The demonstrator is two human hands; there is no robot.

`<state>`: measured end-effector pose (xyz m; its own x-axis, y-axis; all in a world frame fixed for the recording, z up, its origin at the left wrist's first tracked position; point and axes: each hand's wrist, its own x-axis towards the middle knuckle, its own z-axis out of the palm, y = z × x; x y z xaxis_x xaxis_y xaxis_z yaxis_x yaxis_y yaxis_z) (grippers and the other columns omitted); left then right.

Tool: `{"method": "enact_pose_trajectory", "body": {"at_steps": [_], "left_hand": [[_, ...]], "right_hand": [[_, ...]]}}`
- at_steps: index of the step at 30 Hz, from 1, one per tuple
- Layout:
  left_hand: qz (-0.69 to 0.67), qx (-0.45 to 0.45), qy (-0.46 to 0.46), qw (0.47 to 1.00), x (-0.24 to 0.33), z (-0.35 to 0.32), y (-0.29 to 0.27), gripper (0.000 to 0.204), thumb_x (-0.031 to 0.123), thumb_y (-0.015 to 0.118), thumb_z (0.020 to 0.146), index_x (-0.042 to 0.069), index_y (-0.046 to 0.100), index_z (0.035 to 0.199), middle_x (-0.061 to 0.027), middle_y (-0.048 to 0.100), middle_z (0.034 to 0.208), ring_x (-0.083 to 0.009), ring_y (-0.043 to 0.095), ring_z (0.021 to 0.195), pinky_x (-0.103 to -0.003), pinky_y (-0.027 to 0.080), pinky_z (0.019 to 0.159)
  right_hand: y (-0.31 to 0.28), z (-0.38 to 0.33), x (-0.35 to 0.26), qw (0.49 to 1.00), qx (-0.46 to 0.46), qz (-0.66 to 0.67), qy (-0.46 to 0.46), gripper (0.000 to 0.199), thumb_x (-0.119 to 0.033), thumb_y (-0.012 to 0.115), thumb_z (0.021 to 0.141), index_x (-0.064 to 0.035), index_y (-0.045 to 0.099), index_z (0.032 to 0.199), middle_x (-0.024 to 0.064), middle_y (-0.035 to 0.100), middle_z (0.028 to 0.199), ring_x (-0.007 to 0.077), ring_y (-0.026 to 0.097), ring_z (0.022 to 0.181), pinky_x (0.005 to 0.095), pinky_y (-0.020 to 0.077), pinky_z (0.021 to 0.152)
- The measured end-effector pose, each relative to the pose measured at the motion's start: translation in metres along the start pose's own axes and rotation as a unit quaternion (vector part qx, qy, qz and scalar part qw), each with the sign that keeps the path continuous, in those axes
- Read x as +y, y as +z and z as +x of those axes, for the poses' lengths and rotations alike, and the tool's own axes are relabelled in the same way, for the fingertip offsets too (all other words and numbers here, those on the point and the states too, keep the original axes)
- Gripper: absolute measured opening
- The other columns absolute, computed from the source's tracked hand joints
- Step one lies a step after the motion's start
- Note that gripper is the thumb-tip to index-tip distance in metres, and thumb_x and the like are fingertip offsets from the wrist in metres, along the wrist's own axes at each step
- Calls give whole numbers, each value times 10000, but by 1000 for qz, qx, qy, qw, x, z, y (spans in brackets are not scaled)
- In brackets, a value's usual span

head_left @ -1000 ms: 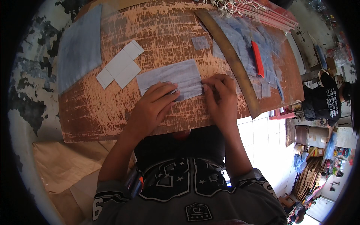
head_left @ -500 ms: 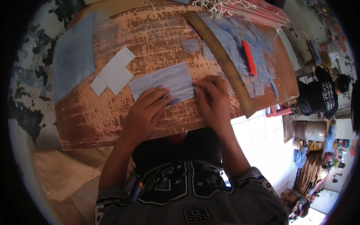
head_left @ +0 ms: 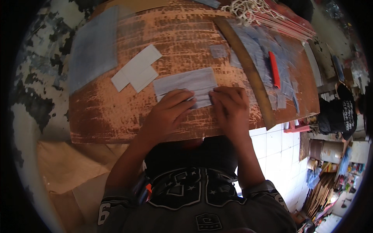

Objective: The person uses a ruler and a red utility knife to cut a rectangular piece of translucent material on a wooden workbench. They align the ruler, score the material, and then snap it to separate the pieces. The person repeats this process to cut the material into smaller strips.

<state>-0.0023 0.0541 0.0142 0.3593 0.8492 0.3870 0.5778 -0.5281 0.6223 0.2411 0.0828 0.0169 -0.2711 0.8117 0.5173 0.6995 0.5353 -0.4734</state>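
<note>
A rectangular grey, see-through plastic sheet [head_left: 186, 80], perhaps several in a stack, lies on the worn brown table in front of me. My left hand [head_left: 169, 108] rests on its lower left part, fingers stretched out and lying flat. At the sheet's right edge, my right hand [head_left: 232, 106] pinches with thumb and fingertips. The sheet's lower edge is partly hidden by my left hand. Just beyond and to the left is a white paper template [head_left: 136, 70] with a stepped outline, touched by neither hand.
A brown metal strip [head_left: 248, 64] runs along the table [head_left: 101, 120] to the right. Beyond it lie cut plastic pieces [head_left: 254, 50] and a red cutter [head_left: 274, 70]. A larger grey sheet [head_left: 95, 46] lies at far left, white cords [head_left: 248, 11] at far right. A person [head_left: 338, 112] is off to the right.
The view has turned slightly, so the whole scene sits further right in the picture. Both hands keep about the same places on the plastic sheet.
</note>
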Motion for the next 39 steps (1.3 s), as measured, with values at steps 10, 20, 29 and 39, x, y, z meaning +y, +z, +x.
{"method": "enact_pose_trajectory", "body": {"at_steps": [10, 20, 29, 39], "left_hand": [[57, 146, -92, 983, 9, -9, -20, 300, 153, 781, 1014, 56, 778, 1298, -135, 741, 1230, -306, 700, 1189, -407, 576, 1028], [1, 184, -310, 933, 19, -32, -39, 217, 180, 778, 1033, 37, 817, 1190, -80, 679, 937, -187, 636, 834, -331, 522, 776], [-76, 199, -316, 925, 21, -38, -25, 221, 110, 773, 1037, 21, 806, 1237, -45, 680, 1016, -129, 671, 870, -281, 526, 763], [-61, 188, -295, 935, 23, -42, -24, 245, 95, 761, 1044, 5, 788, 1271, -71, 680, 1029, -152, 674, 883, -302, 539, 788]], "right_hand": [[-1, 2, -2, 1000, -3, -9, -10, 188, -59, 792, 923, -92, 834, 1104, 45, 775, 1166, 324, 654, 1107, 464, 517, 960], [-3, 1, -1, 999, -4, 44, 22, 164, -41, 802, 924, -69, 839, 1082, 110, 733, 1207, 326, 646, 1050, 460, 519, 932], [-1, 1, 0, 999, 12, 28, 11, 195, -32, 817, 912, -94, 856, 1093, 98, 749, 1243, 310, 632, 1056, 434, 541, 945], [0, 1, 0, 1000, 20, 20, 0, 198, -23, 827, 895, -95, 859, 1077, 99, 766, 1210, 332, 657, 1066, 462, 549, 969]]}}
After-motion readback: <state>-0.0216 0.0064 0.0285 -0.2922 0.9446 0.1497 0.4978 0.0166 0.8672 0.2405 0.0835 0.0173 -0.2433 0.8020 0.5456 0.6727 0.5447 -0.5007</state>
